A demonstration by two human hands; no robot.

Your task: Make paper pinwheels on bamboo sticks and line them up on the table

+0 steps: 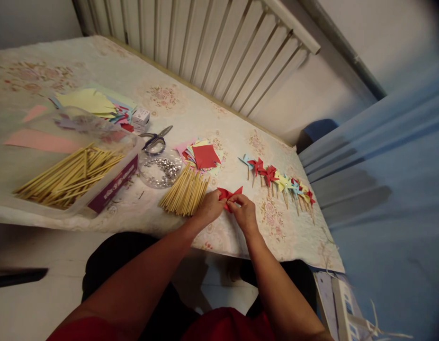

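Note:
Between my two hands is a red paper pinwheel (230, 193), its pointed corners sticking up past my fingers. My left hand (211, 206) is closed on its left side. From the right, my right hand (244, 211) pinches the paper near its middle; whether a pin is in those fingertips cannot be made out. A fan of thin wooden sticks (183, 192) lies just left of my left hand. Behind them rests a stack of coloured paper squares (206, 156) with a red one on top. Finished-looking pinwheels on sticks (270, 175) lie in a row to the right.
A round clear dish of small metal pins (161, 171) stands beside scissors (156, 140). Farther left is a clear plastic box (116, 192) of wooden sticks, with paper sheets (86, 102) and small white boxes (140, 117) behind. A blue curtain (382, 189) hangs at right.

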